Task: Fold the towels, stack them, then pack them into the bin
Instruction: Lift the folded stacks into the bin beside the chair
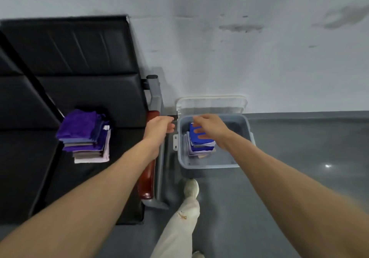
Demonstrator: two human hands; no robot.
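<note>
One stack of folded towels (199,147) sits inside the gray bin (209,165) on the floor, just off the right end of the bench (40,177). The right hand (209,125) is over it with its fingers spread wide. The left hand (158,127) is by the bin's left rim, loosely curled and holding nothing.

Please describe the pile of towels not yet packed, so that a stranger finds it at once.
Start at the black padded bench on the left. On its seat stands a pile of folded towels, purple, grey and pale pink. The other pile lies in the grey bin on the floor, topped with bright blue; this one is topped with dark purple.
</note>
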